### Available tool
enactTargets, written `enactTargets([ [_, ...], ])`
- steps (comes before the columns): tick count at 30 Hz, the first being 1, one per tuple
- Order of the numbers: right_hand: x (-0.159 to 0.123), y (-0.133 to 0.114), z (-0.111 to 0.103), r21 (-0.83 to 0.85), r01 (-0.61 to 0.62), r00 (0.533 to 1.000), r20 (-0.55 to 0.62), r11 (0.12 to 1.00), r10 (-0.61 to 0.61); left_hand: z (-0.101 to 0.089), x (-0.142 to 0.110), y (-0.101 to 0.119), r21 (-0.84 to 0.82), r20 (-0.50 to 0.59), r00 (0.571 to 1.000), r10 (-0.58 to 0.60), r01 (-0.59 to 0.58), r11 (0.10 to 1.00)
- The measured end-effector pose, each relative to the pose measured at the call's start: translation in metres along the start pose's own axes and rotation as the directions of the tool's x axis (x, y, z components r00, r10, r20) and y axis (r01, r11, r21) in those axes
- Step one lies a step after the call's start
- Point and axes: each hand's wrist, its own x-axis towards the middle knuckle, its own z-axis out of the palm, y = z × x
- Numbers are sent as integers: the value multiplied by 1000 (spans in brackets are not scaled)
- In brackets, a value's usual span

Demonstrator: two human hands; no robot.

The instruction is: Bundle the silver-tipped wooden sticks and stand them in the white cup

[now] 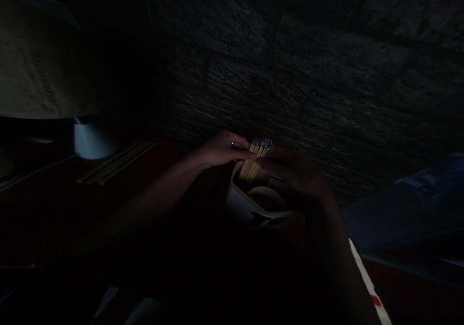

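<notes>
In the dim head view, a bundle of thin wooden chopsticks stands tilted, its lower ends inside a pale open container. Shiny clear plastic shows at the upper ends. My left hand grips the bundle from the left, its thumb across the sticks. From the other side my right hand closes on the same bundle; most of its fingers are in shadow. Inside the container, in front of the sticks, sits a rounded tan piece. The container's right side is hidden by my right hand and shadow.
Several long thin sticks lie on the dark reddish table at left, beside a white cone-like object. A large tan lettered object is behind them. A rough stone wall rises close behind the container.
</notes>
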Motion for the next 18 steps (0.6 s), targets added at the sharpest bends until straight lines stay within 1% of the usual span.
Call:
enactTargets([
  [5,2,3,-1,24,13,999,33,1000,-13,-2,0,-3,37,22,999,32,-33,999],
  [10,2,5,-2,17,15,996,82,1000,-16,-4,2,-7,41,72,997,40,-43,998],
  [14,2,4,-2,47,11,998,69,999,-14,-3,3,-9,47,62,998,33,-36,998],
  [18,1,0,-1,22,2,999,47,1000,-3,-2,2,-7,12,62,998,6,-7,1000],
])
